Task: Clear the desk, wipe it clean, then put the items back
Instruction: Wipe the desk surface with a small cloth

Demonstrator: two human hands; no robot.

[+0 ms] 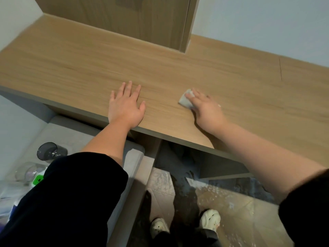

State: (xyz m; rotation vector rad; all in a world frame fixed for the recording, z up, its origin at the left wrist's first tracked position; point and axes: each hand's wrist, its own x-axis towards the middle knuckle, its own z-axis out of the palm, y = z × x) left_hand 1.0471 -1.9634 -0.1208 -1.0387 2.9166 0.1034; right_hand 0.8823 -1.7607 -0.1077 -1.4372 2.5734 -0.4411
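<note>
The wooden desk [71,65] stretches across the view with a bare top. My left hand [125,106] lies flat on it near the front edge, fingers straight and spread. To its right, my right hand [204,108] presses a small folded grey-white cloth [186,100] against the desk top with straight fingers; most of the cloth sticks out to the left of the fingers. Items taken off the desk lie on a grey cushioned seat [74,129] at the lower left: a dark glass cup [48,151], a clear glass [26,172] and a white and green object [38,180].
A wooden cabinet [142,20] hangs over the desk's back middle, with a pale wall behind. Below the desk edge are an open leg space and a dusty tiled floor [231,211]. My two feet in light shoes [210,218] stand there.
</note>
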